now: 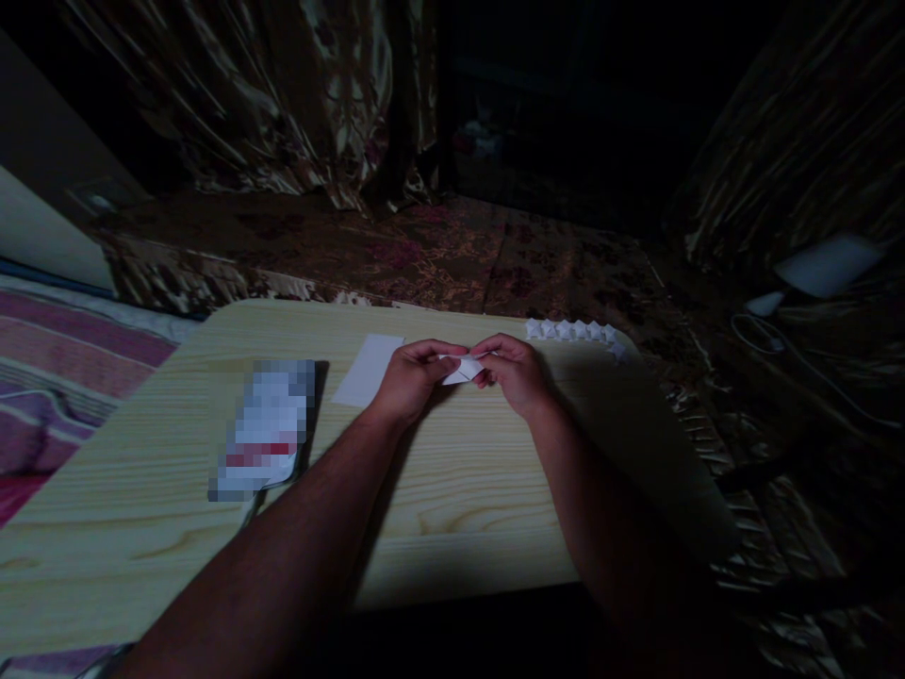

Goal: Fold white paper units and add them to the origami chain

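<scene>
Between my two hands is a small folded piece of white paper (463, 369), held above the wooden table. My left hand (417, 374) pinches its left side, thumb on top. On the right side, my right hand (515, 370) grips it between thumb and fingers. Just left of my left hand lies a flat white sheet of paper (368, 368). A row of several small folded white paper pieces (564, 329) stands along the table's far right edge, beyond my right hand. One more folded piece (617, 352) sits slightly nearer at the row's right end.
The pale wood-grain table (459, 509) has rounded corners. A phone (265, 424) with a blurred-out screen lies at the left, a cable at its near end. Behind the table is a ledge with patterned cloth (396, 245). A white lamp (827, 264) with a cord stands at the right.
</scene>
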`<move>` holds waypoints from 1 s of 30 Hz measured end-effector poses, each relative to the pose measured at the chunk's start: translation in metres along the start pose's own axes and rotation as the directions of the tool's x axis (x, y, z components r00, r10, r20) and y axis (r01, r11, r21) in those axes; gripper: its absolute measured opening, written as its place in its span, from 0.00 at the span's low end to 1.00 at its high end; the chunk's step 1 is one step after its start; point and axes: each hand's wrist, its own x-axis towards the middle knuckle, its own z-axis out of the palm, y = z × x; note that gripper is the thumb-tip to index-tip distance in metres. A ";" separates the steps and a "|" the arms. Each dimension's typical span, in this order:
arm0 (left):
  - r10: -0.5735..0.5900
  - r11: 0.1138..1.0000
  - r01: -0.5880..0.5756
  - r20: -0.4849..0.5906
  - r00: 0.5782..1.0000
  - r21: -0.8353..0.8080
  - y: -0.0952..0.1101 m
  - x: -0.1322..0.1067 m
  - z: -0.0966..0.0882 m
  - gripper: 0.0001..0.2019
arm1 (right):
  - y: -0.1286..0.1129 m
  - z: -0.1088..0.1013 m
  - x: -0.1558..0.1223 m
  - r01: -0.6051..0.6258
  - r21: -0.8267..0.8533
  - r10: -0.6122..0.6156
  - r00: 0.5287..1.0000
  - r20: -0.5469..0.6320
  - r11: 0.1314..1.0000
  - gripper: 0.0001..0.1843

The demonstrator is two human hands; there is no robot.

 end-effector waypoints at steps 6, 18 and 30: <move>0.021 0.999 -0.021 -0.018 1.000 0.039 0.002 -0.001 0.002 0.11 | 0.000 -0.001 -0.001 -0.024 0.031 0.023 0.999 0.033 0.999 0.06; 0.108 0.974 -0.090 -0.076 0.991 0.209 -0.001 -0.003 0.006 0.16 | -0.002 0.006 -0.003 0.002 -0.132 -0.001 1.000 0.005 0.991 0.15; 0.107 0.961 -0.074 -0.110 0.988 0.266 -0.001 -0.002 0.005 0.14 | 0.003 0.008 0.000 0.012 -0.206 -0.022 0.999 -0.047 0.979 0.11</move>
